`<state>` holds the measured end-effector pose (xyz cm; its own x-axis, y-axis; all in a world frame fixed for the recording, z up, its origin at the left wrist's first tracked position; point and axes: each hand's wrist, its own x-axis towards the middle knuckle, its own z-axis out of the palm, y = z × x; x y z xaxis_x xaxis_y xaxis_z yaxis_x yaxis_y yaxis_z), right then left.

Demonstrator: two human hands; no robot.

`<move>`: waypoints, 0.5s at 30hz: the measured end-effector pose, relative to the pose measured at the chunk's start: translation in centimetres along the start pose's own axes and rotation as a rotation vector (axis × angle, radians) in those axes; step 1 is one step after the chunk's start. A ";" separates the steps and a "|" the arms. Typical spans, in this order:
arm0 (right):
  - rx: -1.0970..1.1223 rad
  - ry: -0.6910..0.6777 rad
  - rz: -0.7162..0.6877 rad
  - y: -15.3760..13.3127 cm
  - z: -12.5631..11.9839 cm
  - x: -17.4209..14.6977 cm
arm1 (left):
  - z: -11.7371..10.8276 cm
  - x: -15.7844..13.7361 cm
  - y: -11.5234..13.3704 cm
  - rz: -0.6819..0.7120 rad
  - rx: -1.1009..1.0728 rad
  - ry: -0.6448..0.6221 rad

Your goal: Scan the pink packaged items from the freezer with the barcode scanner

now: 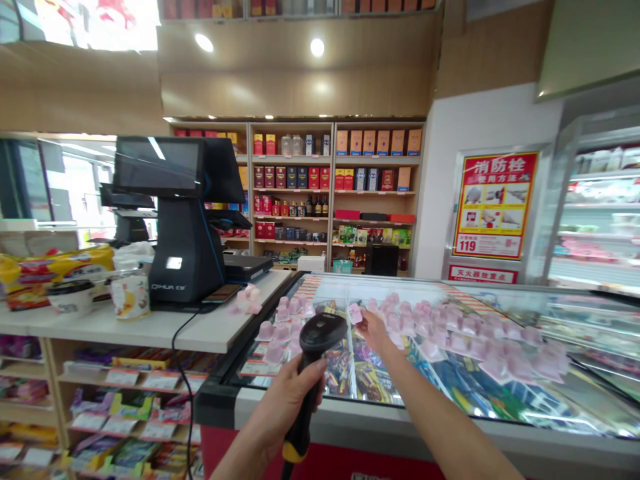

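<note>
My left hand [293,393] is wrapped round the handle of a black barcode scanner [323,333] with a yellow band near its base. The scanner head tilts up and to the right. My right hand [373,331] pinches a small pink cup [355,313], held above the glass top of a chest freezer [400,287]. Many similar pink cups [450,317] stand in rows on the glass to the right, and another group [274,340] sits left of the scanner. Through the glass, colourful packages [375,383] show inside the freezer.
On the white counter [190,330] at left stand a black checkout terminal [175,247], a patterned cup [131,297] and a few pink cups [246,299]. A black cable [183,373] hangs over the counter's front. Boxed goods fill the shelves [293,160] behind; a refrigerated case [600,213] is at right.
</note>
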<state>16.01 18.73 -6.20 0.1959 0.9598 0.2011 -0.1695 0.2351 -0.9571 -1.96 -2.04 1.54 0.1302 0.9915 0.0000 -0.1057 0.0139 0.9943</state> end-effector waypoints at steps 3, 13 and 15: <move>0.149 0.015 0.056 -1.2 -1.6 -0.4 | 1.6 -0.6 0.2 0.020 -0.001 -0.013; 0.280 0.044 0.109 -2.9 -4.3 -1.8 | 3.2 -1.1 -0.1 0.019 0.013 -0.054; 0.250 0.049 0.090 -2.8 -4.5 -1.8 | 3.2 -0.8 -0.3 0.011 0.023 -0.069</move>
<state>20.43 15.64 -4.86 0.2149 0.9714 0.1012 -0.4202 0.1855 -0.8882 1.13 -3.28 1.64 0.1971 0.9802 0.0171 -0.0849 -0.0003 0.9964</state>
